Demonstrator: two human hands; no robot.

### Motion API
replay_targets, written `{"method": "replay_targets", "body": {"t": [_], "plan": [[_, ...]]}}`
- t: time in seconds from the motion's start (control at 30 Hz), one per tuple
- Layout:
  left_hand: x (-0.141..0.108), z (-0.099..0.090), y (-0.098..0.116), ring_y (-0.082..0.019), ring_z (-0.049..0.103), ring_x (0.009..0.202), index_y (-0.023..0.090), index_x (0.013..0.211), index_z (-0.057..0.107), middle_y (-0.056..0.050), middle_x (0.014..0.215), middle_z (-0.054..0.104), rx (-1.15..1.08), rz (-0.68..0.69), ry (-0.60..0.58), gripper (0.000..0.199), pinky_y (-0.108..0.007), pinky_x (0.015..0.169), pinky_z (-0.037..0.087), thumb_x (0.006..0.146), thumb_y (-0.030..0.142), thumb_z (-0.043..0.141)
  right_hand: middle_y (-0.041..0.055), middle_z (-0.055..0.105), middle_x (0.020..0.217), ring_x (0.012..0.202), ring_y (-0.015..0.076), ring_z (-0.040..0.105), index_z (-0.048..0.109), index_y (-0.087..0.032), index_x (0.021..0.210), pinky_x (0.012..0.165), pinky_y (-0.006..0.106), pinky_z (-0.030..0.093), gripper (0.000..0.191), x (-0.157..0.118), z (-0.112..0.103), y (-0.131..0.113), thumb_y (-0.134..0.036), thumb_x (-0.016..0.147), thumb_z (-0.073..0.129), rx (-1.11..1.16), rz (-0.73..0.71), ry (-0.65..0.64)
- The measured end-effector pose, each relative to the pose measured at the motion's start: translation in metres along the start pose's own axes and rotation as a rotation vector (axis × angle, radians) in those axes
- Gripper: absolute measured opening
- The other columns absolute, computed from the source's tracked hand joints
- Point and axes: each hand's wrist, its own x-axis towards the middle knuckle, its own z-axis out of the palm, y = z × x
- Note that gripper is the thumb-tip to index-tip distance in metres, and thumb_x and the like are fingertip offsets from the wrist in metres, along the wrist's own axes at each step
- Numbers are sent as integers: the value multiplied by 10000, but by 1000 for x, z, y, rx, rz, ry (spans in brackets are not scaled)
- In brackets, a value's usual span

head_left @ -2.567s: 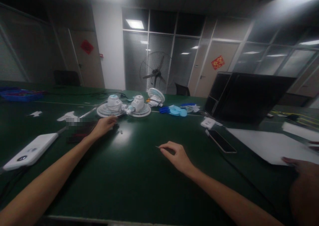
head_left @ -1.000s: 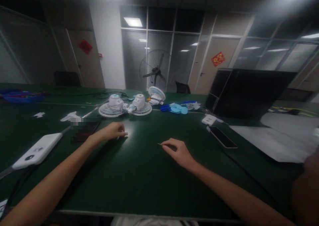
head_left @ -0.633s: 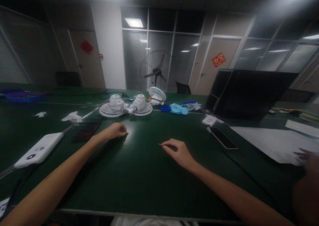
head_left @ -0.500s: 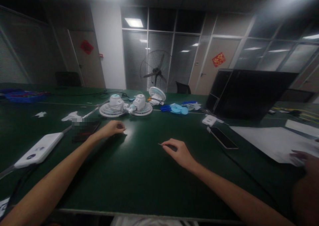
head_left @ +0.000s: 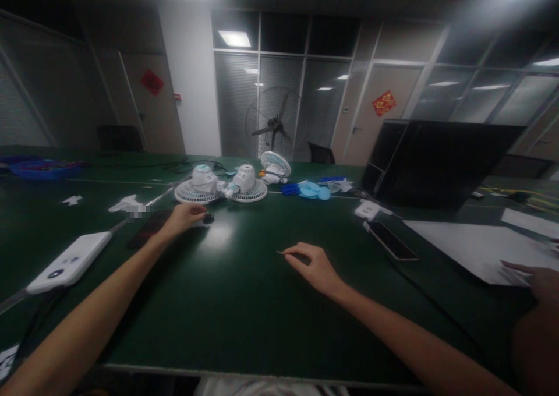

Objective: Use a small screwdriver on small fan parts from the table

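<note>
My left hand (head_left: 187, 218) is over the left part of the table, fingers curled and drawn together. Right at its fingertips is a small black object (head_left: 209, 218); whether the fingers grip it or only reach beside it I cannot tell. A dark flat panel (head_left: 146, 230) lies under the left wrist. My right hand (head_left: 312, 265), low above the middle of the table, pinches a thin short pin-like piece (head_left: 280, 253) between thumb and forefinger. Its tip points left.
White fan heads (head_left: 198, 191) lie face down beyond my left hand, with another fan (head_left: 276, 166) tilted behind. Blue gloves (head_left: 292, 189), a phone (head_left: 393, 241), a white power bank-like box (head_left: 70, 262) and a monitor (head_left: 441, 163) surround the area. Another person's hand (head_left: 535, 276) rests by white paper (head_left: 463, 244).
My left hand has moved left and slightly away from me, and the small black object now shows beside its fingertips. My right hand has stayed in place, still pinching the thin piece.
</note>
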Motion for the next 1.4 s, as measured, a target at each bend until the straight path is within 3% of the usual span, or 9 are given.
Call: {"method": "replay_targets", "body": {"t": [0.63, 0.97, 1.1, 1.23, 1.33, 1.4], "plan": [[-4, 9, 8, -313, 737, 978, 221, 953, 835, -88, 1028, 816, 51, -20, -4, 504, -343, 877, 543, 775, 671, 695, 44, 749, 1070, 982, 230, 689, 777, -252, 1150, 826, 349, 534, 263, 0, 0, 1, -426, 1041, 614, -11, -8, -4], [-6, 10, 17, -313, 727, 1001, 197, 985, 818, -115, 1056, 804, 21, -19, -96, 536, -339, 848, 538, 770, 675, 710, 43, 748, 1070, 968, 220, 694, 774, -248, 1152, 811, 339, 533, 242, 0, 0, 0, -398, 1041, 621, -8, -8, -4], [-16, 28, 54, -260, 712, 883, 200, 1017, 809, -89, 994, 789, -12, 66, -239, 478, -321, 790, 526, 802, 620, 729, 44, 746, 1081, 975, 219, 693, 772, -246, 1147, 810, 332, 535, 238, -1, 1, 0, -393, 1046, 614, -33, -32, -16], [-47, 64, 119, -207, 666, 875, 206, 1098, 755, -76, 1024, 746, -137, 293, -463, 363, -295, 773, 504, 926, 514, 669, 37, 740, 1068, 930, 201, 690, 766, -250, 1167, 797, 316, 521, 225, -1, 4, 5, -365, 1050, 611, -119, -90, -44], [-72, 88, 161, -172, 622, 824, 191, 1119, 716, -55, 1005, 703, -227, 404, -546, 312, -272, 723, 476, 952, 450, 667, 33, 740, 1022, 891, 193, 687, 779, -251, 1143, 788, 309, 507, 198, 0, 8, 8, -328, 1032, 635, -196, -130, -36], [-81, 95, 175, -159, 600, 815, 187, 1120, 706, -45, 994, 680, -262, 443, -563, 279, -261, 710, 459, 960, 413, 670, 30, 741, 987, 867, 191, 685, 793, -248, 1106, 788, 309, 501, 175, 0, 9, 8, -301, 1013, 654, -223, -144, -28]]}}
